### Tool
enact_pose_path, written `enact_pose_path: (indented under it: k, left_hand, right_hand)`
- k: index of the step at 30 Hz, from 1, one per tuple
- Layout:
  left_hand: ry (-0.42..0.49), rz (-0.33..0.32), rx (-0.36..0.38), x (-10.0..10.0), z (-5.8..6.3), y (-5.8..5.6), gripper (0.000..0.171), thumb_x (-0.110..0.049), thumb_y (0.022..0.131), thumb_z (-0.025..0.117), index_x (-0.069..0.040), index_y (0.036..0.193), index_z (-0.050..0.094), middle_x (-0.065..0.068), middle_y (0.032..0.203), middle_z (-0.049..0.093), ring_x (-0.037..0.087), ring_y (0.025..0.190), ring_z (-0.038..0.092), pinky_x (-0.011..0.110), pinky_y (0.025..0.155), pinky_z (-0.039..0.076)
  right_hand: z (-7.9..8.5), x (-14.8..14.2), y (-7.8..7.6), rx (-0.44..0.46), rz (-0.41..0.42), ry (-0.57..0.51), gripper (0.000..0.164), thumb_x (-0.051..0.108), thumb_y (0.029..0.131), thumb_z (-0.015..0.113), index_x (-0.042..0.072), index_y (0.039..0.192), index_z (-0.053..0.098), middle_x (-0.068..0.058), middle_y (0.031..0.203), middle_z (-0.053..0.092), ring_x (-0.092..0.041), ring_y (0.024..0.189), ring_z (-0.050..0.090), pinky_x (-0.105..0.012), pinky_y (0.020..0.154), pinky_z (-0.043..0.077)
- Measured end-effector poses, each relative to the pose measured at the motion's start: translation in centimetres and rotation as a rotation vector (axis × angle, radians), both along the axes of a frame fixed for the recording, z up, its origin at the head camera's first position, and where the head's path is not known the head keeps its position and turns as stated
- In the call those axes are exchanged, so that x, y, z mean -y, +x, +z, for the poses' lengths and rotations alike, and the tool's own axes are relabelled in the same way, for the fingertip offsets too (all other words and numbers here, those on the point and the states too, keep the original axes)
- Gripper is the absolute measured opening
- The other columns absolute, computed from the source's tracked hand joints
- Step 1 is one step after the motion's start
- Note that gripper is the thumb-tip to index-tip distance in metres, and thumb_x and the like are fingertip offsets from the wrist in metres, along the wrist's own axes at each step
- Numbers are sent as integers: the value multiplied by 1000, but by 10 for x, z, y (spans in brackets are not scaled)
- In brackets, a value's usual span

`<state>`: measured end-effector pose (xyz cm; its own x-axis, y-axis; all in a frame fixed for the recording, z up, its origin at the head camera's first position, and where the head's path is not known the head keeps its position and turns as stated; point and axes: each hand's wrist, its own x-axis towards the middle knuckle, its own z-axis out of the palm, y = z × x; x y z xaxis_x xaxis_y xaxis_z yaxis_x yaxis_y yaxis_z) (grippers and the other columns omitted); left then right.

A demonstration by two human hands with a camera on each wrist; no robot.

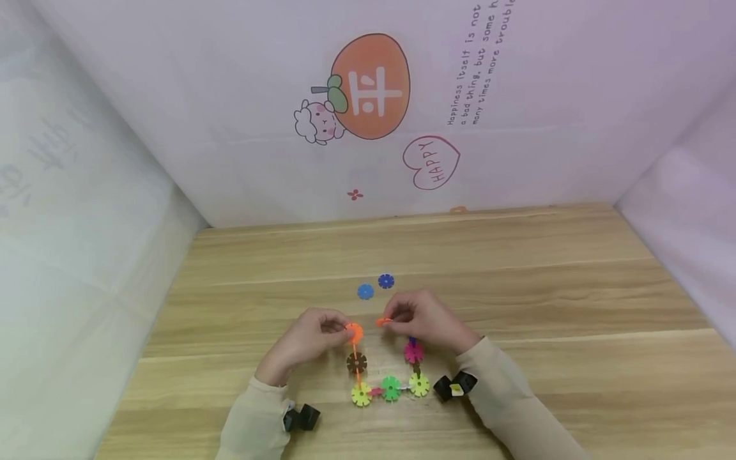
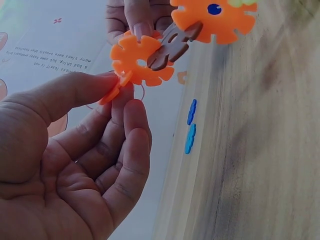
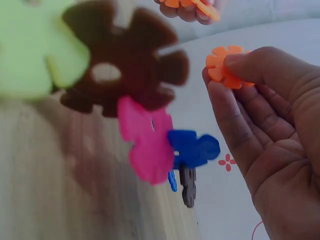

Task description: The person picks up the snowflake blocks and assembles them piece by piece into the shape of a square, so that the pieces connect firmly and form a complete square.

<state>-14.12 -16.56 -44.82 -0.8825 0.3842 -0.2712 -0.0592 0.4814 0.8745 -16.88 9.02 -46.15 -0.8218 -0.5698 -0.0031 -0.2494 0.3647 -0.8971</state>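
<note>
In the head view, my left hand [image 1: 310, 335] pinches an orange snowflake disc [image 1: 354, 333] at the left end of a chain of interlocked discs. Down from it run a brown disc [image 1: 356, 363] and a yellow-green disc [image 1: 361, 394]. A green disc [image 1: 391, 388] sits along the near side, then another yellow-green disc [image 1: 419, 384]. The right side rises through a pink disc [image 1: 413, 352] to a blue disc [image 3: 192, 149], partly hidden in the head view. Between thumb and fingers, my right hand [image 1: 425, 317] pinches a separate orange disc [image 3: 230, 66], apart from the chain.
Two loose discs, one light blue [image 1: 365, 292] and one dark blue [image 1: 386, 281], lie beyond the hands on the wooden table [image 1: 259, 262]. A printed white sheet [image 1: 247, 115] stands behind. Black wrist devices [image 1: 301, 418] sit at both sleeves.
</note>
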Motion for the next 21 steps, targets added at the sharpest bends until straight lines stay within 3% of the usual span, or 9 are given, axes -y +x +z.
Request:
enact_pose_path:
  k: [7, 21]
  left_hand:
    - [14, -4, -7, 0, 0, 0, 14, -15, 89, 72, -6, 101, 73, 2, 93, 72, 18, 86, 66, 30, 79, 53]
    - [29, -15, -18, -1, 0, 2, 13, -12, 90, 70, -5, 101, 73, 3, 92, 72, 21, 86, 67, 31, 78, 53]
  right_hand:
    - [2, 6, 5, -92, 54, -1, 13, 3, 85, 74, 15, 88, 72, 3, 88, 74, -8, 79, 68, -25, 73, 58]
    - [3, 13, 11, -255, 126, -4, 14, -1, 83, 74, 11, 88, 71, 3, 90, 73, -4, 84, 66, -27, 75, 59]
